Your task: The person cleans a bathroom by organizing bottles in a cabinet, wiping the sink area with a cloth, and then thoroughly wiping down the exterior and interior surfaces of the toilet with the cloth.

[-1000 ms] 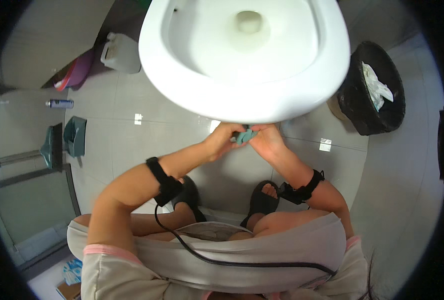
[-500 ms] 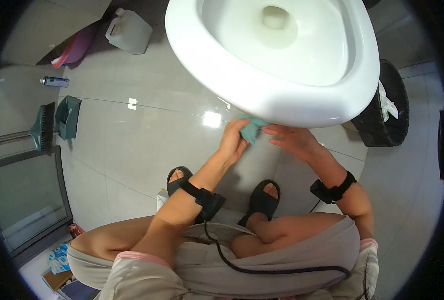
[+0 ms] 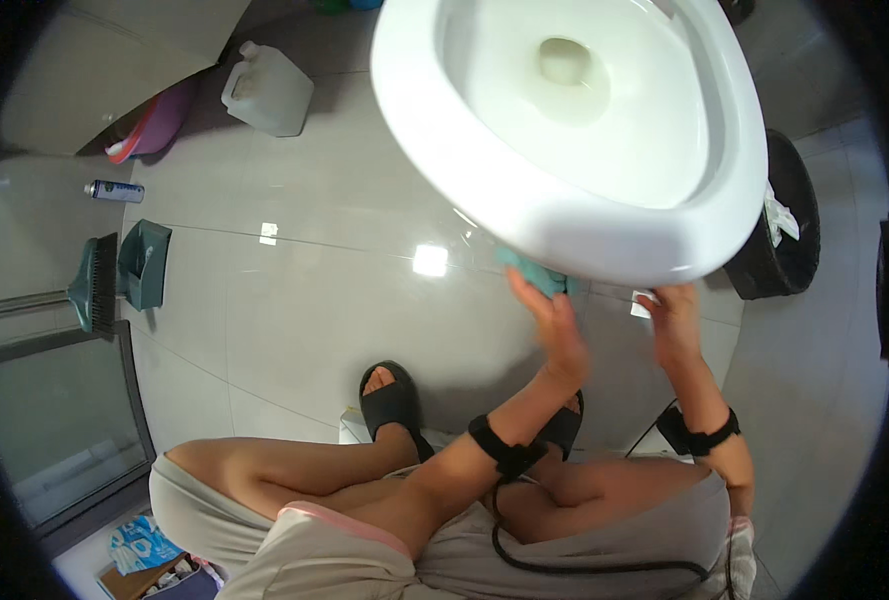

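Observation:
A white toilet bowl (image 3: 584,225) fills the upper middle of the head view, its rounded front toward me. My left hand (image 3: 554,325) holds a teal cloth (image 3: 536,272) against the bowl's outer side, just below the rim. Part of the cloth is tucked out of sight under the bowl. At the front right of the bowl is my right hand (image 3: 676,325), slightly blurred, with its thumb side apart and its fingertips at the underside. Nothing shows in it, though some fingers are hidden by the rim.
A black bin (image 3: 789,255) with white paper stands right of the toilet. Farther left are a whitish jug (image 3: 269,90), a pink basin (image 3: 159,122), a spray can (image 3: 116,191), a dustpan (image 3: 144,265) and a broom (image 3: 94,285). My black sandals (image 3: 391,405) stand on grey tiles.
My left hand has moved right along the bowl with the cloth. The right hand has shifted right, away from the cloth, to the bowl's front right. The view has shifted a little.

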`<state>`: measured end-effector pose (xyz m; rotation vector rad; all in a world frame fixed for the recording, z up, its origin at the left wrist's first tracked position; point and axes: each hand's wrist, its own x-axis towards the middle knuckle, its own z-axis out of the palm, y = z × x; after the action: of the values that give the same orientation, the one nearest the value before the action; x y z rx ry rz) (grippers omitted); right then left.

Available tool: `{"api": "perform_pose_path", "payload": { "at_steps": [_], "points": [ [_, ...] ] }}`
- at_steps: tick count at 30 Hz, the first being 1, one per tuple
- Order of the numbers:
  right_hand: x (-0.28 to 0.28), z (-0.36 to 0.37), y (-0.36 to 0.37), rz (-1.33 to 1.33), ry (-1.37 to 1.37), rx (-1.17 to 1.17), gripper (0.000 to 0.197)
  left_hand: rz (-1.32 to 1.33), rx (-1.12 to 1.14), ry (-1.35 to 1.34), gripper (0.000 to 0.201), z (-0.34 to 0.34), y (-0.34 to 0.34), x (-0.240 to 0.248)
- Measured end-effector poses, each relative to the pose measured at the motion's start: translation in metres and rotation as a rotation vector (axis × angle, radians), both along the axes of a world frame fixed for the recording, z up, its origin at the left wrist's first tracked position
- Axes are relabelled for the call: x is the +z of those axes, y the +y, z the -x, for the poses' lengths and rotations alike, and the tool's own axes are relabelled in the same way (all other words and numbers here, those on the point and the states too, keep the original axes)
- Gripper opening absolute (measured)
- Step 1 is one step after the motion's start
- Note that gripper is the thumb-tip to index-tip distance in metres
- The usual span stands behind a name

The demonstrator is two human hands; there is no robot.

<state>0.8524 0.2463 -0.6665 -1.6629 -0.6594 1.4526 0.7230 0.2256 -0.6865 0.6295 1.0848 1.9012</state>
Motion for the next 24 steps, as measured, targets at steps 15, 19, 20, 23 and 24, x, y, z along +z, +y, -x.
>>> {"api": "perform_pose_path", "payload": {
  "at_steps": [15,19,20,23,24],
  "points": [
    [0.116,0.019,0.049,-0.257,-0.325,-0.141,0.049,0.336,0.019,-0.772,0.057,0.037,0.045,-0.059],
    [0.113,0.015,0.05,-0.247,-0.26,-0.199,0.047,0.101,0.2,0.269,0.053,0.033,0.045,0.002],
    [0.115,0.017,0.054,-0.259,-0.241,-0.188,0.049,-0.054,0.293,0.32,0.052,0.038,0.049,0.017],
    [0.121,0.016,0.057,-0.216,-0.243,-0.123,0.049,-0.111,0.259,0.376,0.05,0.05,0.051,-0.004],
    [0.124,0.019,0.058,-0.169,-0.255,-0.136,0.052,-0.051,0.211,0.372,0.049,0.053,0.052,-0.01]
  ]
}}
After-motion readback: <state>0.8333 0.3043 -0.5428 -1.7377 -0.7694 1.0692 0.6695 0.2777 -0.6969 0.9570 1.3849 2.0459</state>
